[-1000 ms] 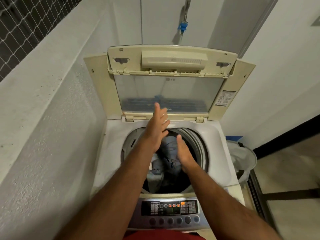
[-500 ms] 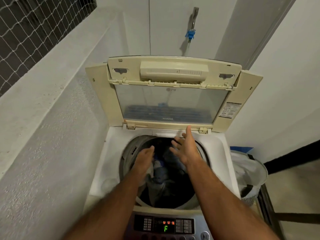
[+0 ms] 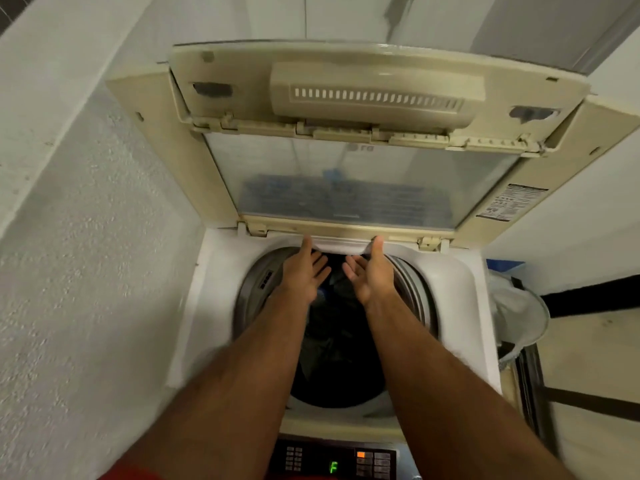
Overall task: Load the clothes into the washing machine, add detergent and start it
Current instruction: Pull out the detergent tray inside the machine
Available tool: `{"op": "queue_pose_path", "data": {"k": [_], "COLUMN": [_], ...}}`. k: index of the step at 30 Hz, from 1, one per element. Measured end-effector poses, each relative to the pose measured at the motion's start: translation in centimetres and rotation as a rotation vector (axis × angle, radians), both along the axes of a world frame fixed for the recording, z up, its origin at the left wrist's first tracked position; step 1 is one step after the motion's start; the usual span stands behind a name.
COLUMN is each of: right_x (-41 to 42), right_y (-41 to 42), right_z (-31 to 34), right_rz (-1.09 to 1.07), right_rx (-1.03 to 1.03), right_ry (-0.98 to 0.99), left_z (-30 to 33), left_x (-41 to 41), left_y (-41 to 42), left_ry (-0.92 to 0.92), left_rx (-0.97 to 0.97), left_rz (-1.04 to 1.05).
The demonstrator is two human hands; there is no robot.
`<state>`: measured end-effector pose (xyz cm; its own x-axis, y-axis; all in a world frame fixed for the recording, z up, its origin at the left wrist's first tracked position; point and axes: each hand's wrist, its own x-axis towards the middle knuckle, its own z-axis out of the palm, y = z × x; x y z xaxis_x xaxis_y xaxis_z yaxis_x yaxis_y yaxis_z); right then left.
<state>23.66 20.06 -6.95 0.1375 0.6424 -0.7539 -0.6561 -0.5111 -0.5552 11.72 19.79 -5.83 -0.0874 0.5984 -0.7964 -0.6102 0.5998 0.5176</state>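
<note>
The top-loading washing machine (image 3: 460, 282) stands with its lid (image 3: 346, 174) raised upright. Dark clothes (image 3: 332, 327) lie in the drum, with a bit of blue cloth beside my left hand. Both my hands reach over the drum to its back rim. My left hand (image 3: 303, 273) and my right hand (image 3: 372, 271) are spread, palms facing each other. Each thumb touches the white panel (image 3: 341, 247) at the back edge of the opening. Neither hand holds anything. The control panel (image 3: 332, 462) at the near edge shows a green F.
A rough white wall (image 3: 86, 271) runs close along the machine's left side. A white mesh laundry basket (image 3: 519, 306) stands to the right of the machine, in front of a doorway. A tap hangs on the wall behind the lid.
Both hands rose out of the drum and moved to its back rim. The left hand let go of the clothes. The camera came closer to the machine.
</note>
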Motion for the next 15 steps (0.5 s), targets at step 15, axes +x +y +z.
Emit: {"op": "queue_pose_path", "data": {"k": [15], "right_x": [0.0], "right_y": [0.1], "right_z": [-1.8], "right_rz": [-0.019], "right_rx": [0.037], "right_ry": [-0.164], "left_z": [-2.1], "left_x": [1.7], "left_y": [0.9], "left_ry": [-0.107], "left_rx": [0.009], "left_rz": [0.134]}}
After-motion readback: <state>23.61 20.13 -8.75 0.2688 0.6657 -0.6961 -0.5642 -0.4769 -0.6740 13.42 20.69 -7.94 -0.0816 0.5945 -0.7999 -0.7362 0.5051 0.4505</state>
